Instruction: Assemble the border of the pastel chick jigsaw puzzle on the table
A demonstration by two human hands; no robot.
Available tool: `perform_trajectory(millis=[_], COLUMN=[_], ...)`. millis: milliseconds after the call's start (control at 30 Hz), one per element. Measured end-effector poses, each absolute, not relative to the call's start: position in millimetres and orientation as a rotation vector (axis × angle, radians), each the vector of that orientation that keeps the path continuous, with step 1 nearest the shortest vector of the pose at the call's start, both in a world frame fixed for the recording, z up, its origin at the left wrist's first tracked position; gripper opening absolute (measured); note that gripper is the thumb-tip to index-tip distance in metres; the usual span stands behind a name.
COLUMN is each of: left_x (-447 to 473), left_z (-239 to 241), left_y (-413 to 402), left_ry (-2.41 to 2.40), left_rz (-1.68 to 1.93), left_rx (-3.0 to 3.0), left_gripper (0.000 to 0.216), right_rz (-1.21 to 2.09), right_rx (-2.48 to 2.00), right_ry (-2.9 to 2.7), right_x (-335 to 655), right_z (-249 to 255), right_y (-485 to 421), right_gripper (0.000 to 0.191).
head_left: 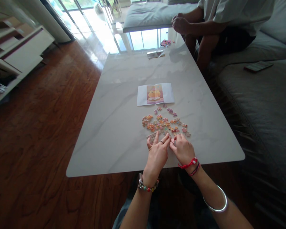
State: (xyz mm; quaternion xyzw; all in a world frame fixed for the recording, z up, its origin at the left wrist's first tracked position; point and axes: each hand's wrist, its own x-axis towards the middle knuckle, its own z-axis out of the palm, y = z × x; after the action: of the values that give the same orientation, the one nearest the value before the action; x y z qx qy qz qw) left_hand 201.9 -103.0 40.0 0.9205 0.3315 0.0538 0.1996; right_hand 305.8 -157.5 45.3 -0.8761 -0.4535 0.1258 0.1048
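Observation:
My left hand (157,155) lies with its fingers spread over a pale, flat puzzle board (151,136), much of which it covers. Close beside it, my right hand (183,148) pinches a small pink puzzle piece (173,140) between thumb and fingers, at the board's right edge. Just beyond both hands, loose jigsaw pieces (154,126) in orange, pink and purple are scattered. Behind them lies a creased paper sheet (142,95) printed with an orange cartoon figure.
The white marble-look table (109,127) carries a silver wrapper (155,54) and a colourful pile of small pieces (165,43) at its far end. A person (212,28) sits on the sofa at the right, hands together. A phone (258,66) rests on the sofa.

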Motion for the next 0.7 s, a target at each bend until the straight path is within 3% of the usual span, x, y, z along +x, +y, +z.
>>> perform_trajectory(millis=[700], left_x=[206], left_z=[38], left_y=[-109], left_ry=[0.979], left_rz=[0.106], left_rx=[2.558], left_gripper=[0.057], right_rz=[0.286], right_rx=[-2.419], right_ry=[-1.271], right_x=[374], right_z=[37], right_y=[-175], right_gripper=[0.012])
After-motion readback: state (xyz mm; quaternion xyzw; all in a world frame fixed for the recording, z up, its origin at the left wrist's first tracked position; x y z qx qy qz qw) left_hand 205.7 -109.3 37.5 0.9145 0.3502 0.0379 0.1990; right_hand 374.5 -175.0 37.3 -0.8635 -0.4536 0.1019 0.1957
